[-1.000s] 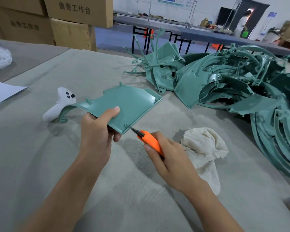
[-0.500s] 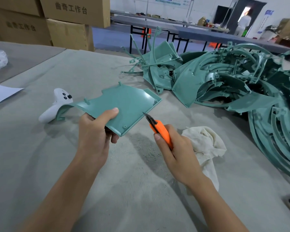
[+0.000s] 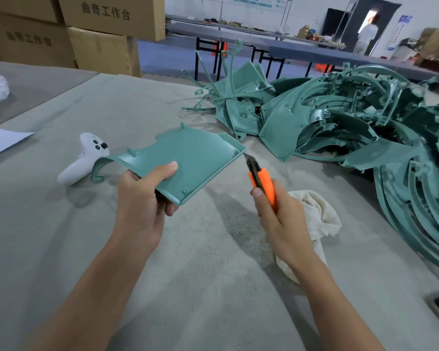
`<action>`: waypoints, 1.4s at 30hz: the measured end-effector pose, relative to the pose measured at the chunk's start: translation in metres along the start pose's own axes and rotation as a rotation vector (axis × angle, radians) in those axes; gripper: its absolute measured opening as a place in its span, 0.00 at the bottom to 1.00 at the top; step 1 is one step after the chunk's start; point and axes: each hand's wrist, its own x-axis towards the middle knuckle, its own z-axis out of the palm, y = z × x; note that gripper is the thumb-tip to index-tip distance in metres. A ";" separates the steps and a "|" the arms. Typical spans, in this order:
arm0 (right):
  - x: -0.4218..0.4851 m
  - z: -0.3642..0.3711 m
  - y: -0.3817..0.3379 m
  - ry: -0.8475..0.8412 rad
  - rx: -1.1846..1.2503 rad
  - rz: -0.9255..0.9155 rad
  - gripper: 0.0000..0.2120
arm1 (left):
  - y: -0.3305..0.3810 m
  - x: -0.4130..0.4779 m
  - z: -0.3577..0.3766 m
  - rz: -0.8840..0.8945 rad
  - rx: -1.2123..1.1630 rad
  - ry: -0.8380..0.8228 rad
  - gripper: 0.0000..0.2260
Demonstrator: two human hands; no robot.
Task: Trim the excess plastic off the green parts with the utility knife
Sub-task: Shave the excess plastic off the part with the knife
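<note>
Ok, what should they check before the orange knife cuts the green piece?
1. Left hand holds the flat green plastic part, thumb on top: ok.
2. Right hand grips the orange utility knife: ok.
3. Blade is out: ok, its dark tip shows.
4. Left fingers are away from the blade: ok, the blade is by the part's far right corner.
5. Blade touches the part's edge: cannot tell.
6. Crumpled white cloth is out of the way: ok, it lies beside the right wrist.
</note>
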 end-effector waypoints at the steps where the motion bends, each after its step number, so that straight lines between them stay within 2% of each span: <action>1: 0.001 -0.001 0.001 0.022 -0.005 0.003 0.17 | 0.000 0.000 0.000 0.001 0.005 -0.003 0.08; 6: 0.003 0.000 0.000 0.092 -0.055 0.009 0.15 | 0.000 -0.002 0.003 0.016 0.006 -0.025 0.09; 11: -0.002 0.004 -0.006 0.059 -0.068 -0.039 0.14 | -0.001 -0.004 0.004 0.012 0.002 -0.010 0.07; 13: -0.005 0.007 -0.011 0.004 -0.083 -0.093 0.10 | -0.001 -0.005 0.004 0.011 0.012 0.009 0.06; 17: -0.004 0.007 -0.014 -0.018 -0.040 -0.101 0.09 | -0.001 -0.004 0.003 0.012 -0.020 -0.001 0.13; 22: 0.000 0.001 -0.006 0.082 -0.033 -0.008 0.15 | 0.000 -0.005 0.004 -0.014 -0.016 -0.060 0.10; 27: -0.005 0.007 -0.008 -0.019 -0.033 -0.078 0.12 | 0.002 -0.006 0.004 -0.017 -0.038 -0.053 0.18; 29: -0.003 0.007 -0.009 -0.006 -0.029 -0.075 0.11 | 0.002 -0.005 0.004 -0.024 -0.048 -0.053 0.19; 35: -0.001 0.003 -0.007 0.090 -0.005 0.007 0.14 | 0.000 -0.005 0.003 -0.064 -0.072 -0.060 0.10; 42: -0.004 0.006 -0.013 0.014 0.001 -0.041 0.16 | 0.001 -0.003 0.001 -0.049 -0.063 -0.041 0.08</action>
